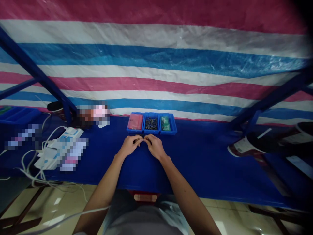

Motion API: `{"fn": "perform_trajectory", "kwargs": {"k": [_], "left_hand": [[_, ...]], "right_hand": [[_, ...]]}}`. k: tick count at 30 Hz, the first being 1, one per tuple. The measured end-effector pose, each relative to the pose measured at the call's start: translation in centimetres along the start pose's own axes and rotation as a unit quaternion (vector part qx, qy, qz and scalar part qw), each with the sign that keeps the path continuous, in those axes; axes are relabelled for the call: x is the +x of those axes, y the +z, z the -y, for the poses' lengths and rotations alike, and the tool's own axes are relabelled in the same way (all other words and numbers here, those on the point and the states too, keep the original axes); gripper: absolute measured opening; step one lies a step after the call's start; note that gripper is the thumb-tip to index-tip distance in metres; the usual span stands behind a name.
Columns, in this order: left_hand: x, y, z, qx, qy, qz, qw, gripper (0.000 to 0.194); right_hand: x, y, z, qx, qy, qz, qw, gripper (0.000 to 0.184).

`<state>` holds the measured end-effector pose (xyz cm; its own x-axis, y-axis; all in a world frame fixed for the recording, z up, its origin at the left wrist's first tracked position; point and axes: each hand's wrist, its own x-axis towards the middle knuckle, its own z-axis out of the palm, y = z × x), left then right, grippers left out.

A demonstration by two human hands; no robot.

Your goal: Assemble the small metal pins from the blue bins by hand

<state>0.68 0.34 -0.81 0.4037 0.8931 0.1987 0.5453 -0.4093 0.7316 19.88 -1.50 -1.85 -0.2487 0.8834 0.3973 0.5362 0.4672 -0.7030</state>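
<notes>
My left hand (130,146) and my right hand (154,146) rest on the blue table top (195,156), fingertips pinched together and touching each other just in front of the trays. Something small and dark sits between the fingertips; I cannot make out what it is. Directly behind the hands stand three small blue trays side by side: the left tray (135,122) holds pink material, the middle tray (151,123) holds several thin dark metal parts, the right tray (167,123) holds green parts.
White power strips and cables (58,147) lie at the left of the table. A blue bin (17,115) stands at the far left. Tape rolls (246,145) lie at the right. A striped tarpaulin (156,65) hangs behind, with blue frame bars (36,73) crossing.
</notes>
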Motion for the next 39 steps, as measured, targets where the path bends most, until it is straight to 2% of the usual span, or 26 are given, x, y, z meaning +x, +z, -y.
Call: {"fn": "perform_trajectory", "kwargs": {"k": [15,21,39], "left_hand": [[-0.01,-0.12,-0.46,0.005,-0.001,0.005,1.000,0.026],[0.00,-0.11,-0.46,0.008,-0.005,0.003,1.000,0.026],[-0.07,-0.12,-0.52,0.010,-0.003,-0.003,1.000,0.024]], "right_hand": [[0.10,0.03,0.09,-0.061,0.021,0.028,0.997,0.025],[0.09,-0.14,0.23,-0.009,0.016,0.013,1.000,0.017],[0.16,0.02,0.07,0.003,0.010,-0.006,1.000,0.019]]}}
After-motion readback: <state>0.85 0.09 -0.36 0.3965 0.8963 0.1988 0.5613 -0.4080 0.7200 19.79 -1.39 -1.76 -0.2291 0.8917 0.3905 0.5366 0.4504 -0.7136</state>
